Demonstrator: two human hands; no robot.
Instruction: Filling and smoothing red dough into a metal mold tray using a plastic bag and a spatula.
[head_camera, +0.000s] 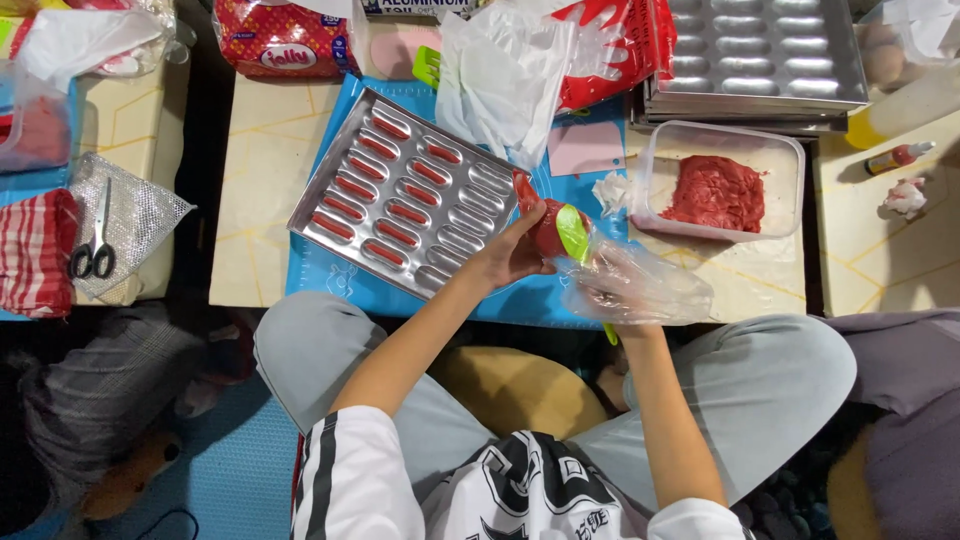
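Note:
My left hand (510, 250) is bare and grips a red piping bag (545, 225) filled with red batter, just right of a metal mould tray (320, 215) with oblong cavities. Most cavities hold red batter; those nearest my hand look empty. My right hand (630, 285) wears a loose clear plastic glove and holds a green spatula (573, 232) against the bag. Both hands hover over a blue mat (560, 300) on the low table.
A clear plastic tub (790, 150) with red batter stands to the right. Stacked empty mould trays (765, 55) sit behind it. Crumpled plastic gloves (500, 80), red packets (285, 40), scissors (95, 250) on mesh and a small bottle (900, 155) lie around.

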